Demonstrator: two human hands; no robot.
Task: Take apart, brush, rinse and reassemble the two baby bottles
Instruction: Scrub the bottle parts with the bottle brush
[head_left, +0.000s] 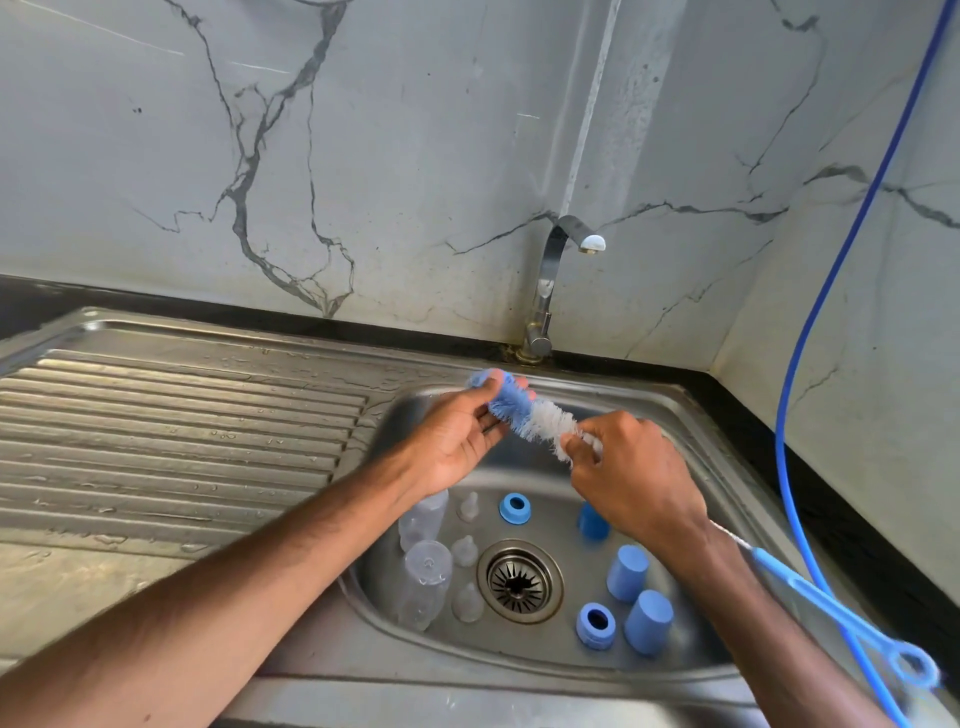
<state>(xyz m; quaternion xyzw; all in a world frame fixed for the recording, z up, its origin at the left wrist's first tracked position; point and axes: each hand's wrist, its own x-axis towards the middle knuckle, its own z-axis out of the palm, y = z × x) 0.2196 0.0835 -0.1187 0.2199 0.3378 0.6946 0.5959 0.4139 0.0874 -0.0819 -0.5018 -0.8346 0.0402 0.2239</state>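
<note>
You hold a long bottle brush with bristles blue at the tip and white nearer the wire, on a pale blue plastic handle. Cylindrical plastic caps and screw rings match that blue. Plastic bottles and small teats are clear. The steel sink is grey and its drainboard ribbed. The wall panel is pale grey with dark veins, the worktop edge black, the hanging hose bright blue.

Single view, head-worn, wide-angle. Camera faces forward and steeply down at a steel sink, set close: it fills the lower half of the frame. Marble-patterned wall occupies the upper half; tap right of centre. Straight edges bow towards the frame borders.
</note>
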